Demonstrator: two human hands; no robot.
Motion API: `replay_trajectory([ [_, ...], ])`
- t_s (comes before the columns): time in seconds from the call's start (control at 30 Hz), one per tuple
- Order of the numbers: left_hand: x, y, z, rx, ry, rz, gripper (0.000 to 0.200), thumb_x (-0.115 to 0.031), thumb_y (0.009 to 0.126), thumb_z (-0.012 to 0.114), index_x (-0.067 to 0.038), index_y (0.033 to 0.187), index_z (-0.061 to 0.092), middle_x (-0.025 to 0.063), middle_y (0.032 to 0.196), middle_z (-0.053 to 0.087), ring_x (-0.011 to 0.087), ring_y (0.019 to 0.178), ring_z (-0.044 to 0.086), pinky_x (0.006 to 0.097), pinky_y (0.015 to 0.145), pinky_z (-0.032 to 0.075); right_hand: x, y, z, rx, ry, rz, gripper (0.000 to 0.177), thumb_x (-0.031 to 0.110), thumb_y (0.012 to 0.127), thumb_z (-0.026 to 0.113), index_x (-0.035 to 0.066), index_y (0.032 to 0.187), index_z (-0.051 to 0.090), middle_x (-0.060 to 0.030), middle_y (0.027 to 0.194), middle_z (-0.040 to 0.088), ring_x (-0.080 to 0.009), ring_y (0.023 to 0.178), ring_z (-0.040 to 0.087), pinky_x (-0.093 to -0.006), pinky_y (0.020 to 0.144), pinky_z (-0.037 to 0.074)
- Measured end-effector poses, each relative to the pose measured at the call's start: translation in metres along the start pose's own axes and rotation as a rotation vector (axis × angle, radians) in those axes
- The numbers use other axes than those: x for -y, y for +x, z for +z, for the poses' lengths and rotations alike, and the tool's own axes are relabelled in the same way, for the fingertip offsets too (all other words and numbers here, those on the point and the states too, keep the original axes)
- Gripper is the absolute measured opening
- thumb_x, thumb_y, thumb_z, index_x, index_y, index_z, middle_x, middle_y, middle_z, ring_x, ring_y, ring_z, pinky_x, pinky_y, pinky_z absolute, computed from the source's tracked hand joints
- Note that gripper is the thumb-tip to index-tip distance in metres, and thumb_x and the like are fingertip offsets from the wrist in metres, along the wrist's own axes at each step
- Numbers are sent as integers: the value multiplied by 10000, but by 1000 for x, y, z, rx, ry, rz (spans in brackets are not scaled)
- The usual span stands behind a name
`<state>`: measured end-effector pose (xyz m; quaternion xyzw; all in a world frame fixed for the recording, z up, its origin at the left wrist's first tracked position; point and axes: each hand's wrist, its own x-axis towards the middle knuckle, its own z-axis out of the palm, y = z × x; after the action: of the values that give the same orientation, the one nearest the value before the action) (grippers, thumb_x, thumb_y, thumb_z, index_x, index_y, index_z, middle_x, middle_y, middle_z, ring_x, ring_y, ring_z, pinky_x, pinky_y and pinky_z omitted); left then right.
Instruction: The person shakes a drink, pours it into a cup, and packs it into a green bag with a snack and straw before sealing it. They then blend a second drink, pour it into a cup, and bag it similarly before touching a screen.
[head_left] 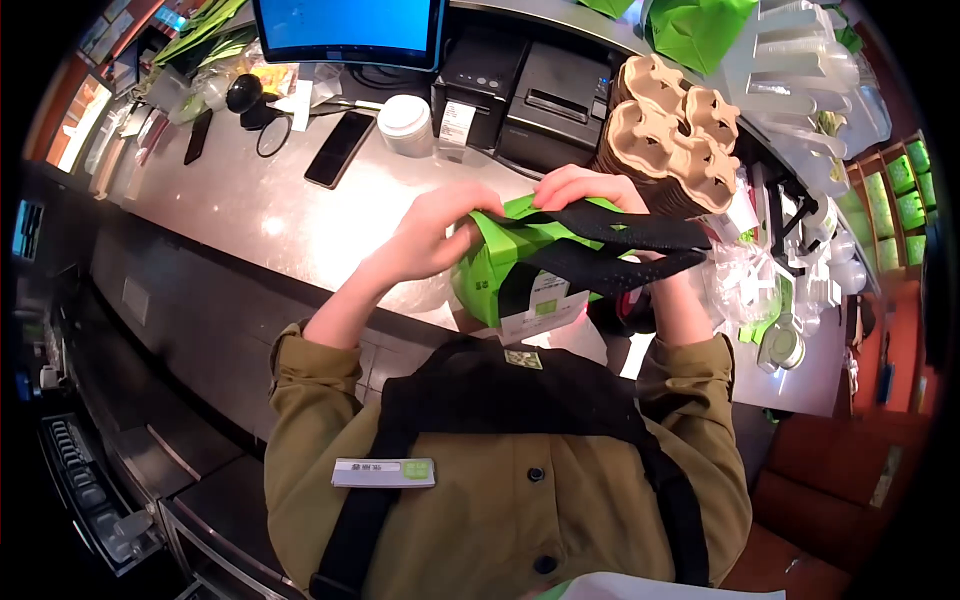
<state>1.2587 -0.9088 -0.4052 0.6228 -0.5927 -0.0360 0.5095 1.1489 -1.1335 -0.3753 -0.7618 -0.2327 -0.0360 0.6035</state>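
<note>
A bright green bag (482, 277) with wide black handles (630, 232) is between my hands, close to my body at the counter's front edge. A white printed label (545, 312) hangs on its near side. My left hand (432, 232) is closed on the bag's upper left edge, thumb and fingers pinching the green material. On the far top rim, my right hand (590, 187) has its fingers curled over the edge, beside the handles. The handles flop to the right, across my right wrist. The bag's contents are hidden.
Stacked brown cup carriers (670, 135) stand right of two black printers (555, 105). A white lidded tub (405, 126) and a phone (340, 148) lie on the metal counter (260, 190). Behind is a monitor (350, 30). Clear plastic lids and cups (745, 285) crowd the right.
</note>
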Motion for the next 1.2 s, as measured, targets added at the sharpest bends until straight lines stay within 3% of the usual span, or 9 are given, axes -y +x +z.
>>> replay_trajectory([
  [0.13, 5, 1, 4, -16, 28, 75, 307, 138, 627, 477, -18, 877, 561, 125, 819, 574, 307, 753, 561, 339, 656, 455, 12, -6, 6, -71, -78, 51, 338, 209, 781, 589, -13, 1036, 580, -149, 1158, 534, -236, 1100, 497, -333, 944, 369],
  [0.27, 10, 0, 17, -112, 40, 90, 312, 156, 610, 470, -9, 859, 560, 132, 792, 564, 312, 745, 553, 343, 661, 455, 24, -43, 12, -707, 22, -196, 601, 369, 782, 602, -37, 1195, 445, -215, 1255, 457, -259, 1181, 433, -365, 1000, 304],
  [0.47, 9, -5, 17, -73, 7, 96, 201, 10, 684, 587, 4, 884, 578, 123, 845, 602, 269, 777, 579, 310, 680, 463, 39, -30, 104, -884, -472, -85, 1035, 127, 608, 793, -36, 1366, 107, -198, 1365, 281, -241, 1136, 431, -361, 965, 336],
  [0.6, 7, -7, 7, -20, -16, 96, 364, 134, 622, 455, -6, 933, 582, 123, 873, 605, 278, 821, 588, 317, 704, 467, 32, -23, 111, -866, -135, 105, 899, 87, 620, 764, -21, 1323, 213, -157, 1253, 382, -220, 1084, 461, -329, 931, 369],
  [0.8, 17, -4, 4, -12, -187, -7, 297, 101, 723, 465, 14, 988, 568, 103, 920, 602, 199, 838, 576, 264, 717, 444, 65, -21, 76, -672, -539, 314, 509, 95, 637, 764, -12, 1081, 538, -62, 1047, 533, -160, 1001, 506, -302, 879, 395],
  [0.9, 23, 0, -2, 56, -243, -35, 276, 78, 773, 455, 12, 1019, 561, 69, 901, 602, 130, 807, 542, 230, 712, 428, 75, -7, 41, -367, -310, 261, 372, 91, 682, 746, -7, 1012, 604, -36, 898, 623, -105, 857, 566, -236, 796, 430],
  [1.0, 31, 2, -5, 2, -320, -193, 245, 47, 805, 467, 8, 1026, 565, 48, 898, 603, 108, 818, 536, 221, 717, 427, 90, 10, 40, -306, -533, 614, 242, 103, 717, 727, -2, 921, 650, -28, 896, 636, -77, 797, 565, -213, 701, 443],
  [1.13, 42, 4, -17, -40, -394, -175, 253, -49, 857, 512, 0, 1104, 545, 61, 1011, 602, 125, 947, 550, 243, 824, 430, 88, 34, 45, -300, -728, 107, 261, 203, 735, 701, 13, 894, 619, -95, 723, 606, -221, 649, 584, -313, 635, 454],
  [1.2, 49, 5, -25, -199, -417, -102, 418, -82, 861, 536, -28, 1265, 441, 101, 1261, 481, 194, 1148, 478, 319, 974, 371, 101, 47, 18, -353, -825, -25, 216, 184, 747, 690, 18, 875, 636, -88, 722, 610, -169, 650, 591, -293, 613, 456],
])
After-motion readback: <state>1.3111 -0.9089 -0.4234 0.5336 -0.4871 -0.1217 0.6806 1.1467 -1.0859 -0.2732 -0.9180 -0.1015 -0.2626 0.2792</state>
